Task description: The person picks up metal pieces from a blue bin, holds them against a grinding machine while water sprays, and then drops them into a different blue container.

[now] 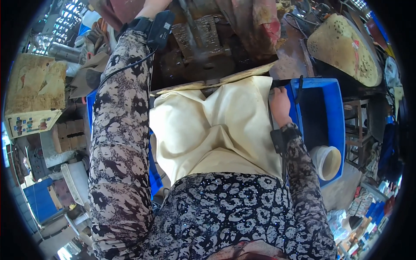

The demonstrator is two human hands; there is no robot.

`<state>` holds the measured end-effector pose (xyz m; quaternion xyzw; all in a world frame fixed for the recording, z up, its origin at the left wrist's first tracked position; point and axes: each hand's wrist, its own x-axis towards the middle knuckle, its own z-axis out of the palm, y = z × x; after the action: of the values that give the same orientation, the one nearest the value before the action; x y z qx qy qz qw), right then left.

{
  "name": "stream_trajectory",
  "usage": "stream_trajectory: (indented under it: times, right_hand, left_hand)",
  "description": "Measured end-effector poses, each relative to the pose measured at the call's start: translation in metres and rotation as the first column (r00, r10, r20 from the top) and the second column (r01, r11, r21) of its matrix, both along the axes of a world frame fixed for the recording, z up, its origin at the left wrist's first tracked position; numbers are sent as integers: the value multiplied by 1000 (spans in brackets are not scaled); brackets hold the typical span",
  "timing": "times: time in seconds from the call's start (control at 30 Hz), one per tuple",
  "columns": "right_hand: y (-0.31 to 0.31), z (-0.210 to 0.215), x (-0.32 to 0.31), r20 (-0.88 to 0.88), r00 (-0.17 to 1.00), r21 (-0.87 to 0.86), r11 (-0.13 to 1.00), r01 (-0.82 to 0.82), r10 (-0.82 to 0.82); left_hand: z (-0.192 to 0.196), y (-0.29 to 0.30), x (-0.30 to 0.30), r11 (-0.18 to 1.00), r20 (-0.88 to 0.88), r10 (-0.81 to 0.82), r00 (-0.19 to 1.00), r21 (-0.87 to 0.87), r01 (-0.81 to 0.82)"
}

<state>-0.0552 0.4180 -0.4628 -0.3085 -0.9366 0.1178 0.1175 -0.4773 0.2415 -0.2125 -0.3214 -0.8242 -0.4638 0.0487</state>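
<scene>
A cream, smooth sheet (186, 125) drapes in deep folds between my body and a wet, dark metal trough (173, 65). My left arm stretches forward past the trough's left side. Only the back part of my left hand (155, 6) shows at the upper edge, with its fingers out of sight. At the right edge of the sheet, my right hand (281, 106) is closed with curled fingers beside the trough's near right corner. What it grips is hidden. Inside the trough stands a wet metal block (203, 37) with a blurred upright shaft (190, 21) before it.
A blue bin (340, 117) holding a white bucket (325, 162) stands right of my right arm. Beyond it lies a stained, spotted yellowish board (342, 50). Reddish cloth (264, 21) hangs over the trough's far right. At left is a worn control box (34, 95) with knobs.
</scene>
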Motion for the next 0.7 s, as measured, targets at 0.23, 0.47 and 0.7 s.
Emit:
stream_trajectory:
  times: [0.23, 0.47, 0.7]
  right_hand:
    - [-7, 64, -38, -406, 911, -58, 997, 48, -67]
    - [-28, 143, -134, -526, 782, 220, 941, -256, 336]
    - [-3, 103, -174, -466, 849, -15, 957, -290, 250]
  left_hand:
    - [-8, -9, 2, 995, -140, 35, 990, -88, -48]
    - [-12, -13, 0, 967, -134, 169, 977, -168, -190]
    - [-3, -6, 5, 955, 10, 205, 979, -221, -197]
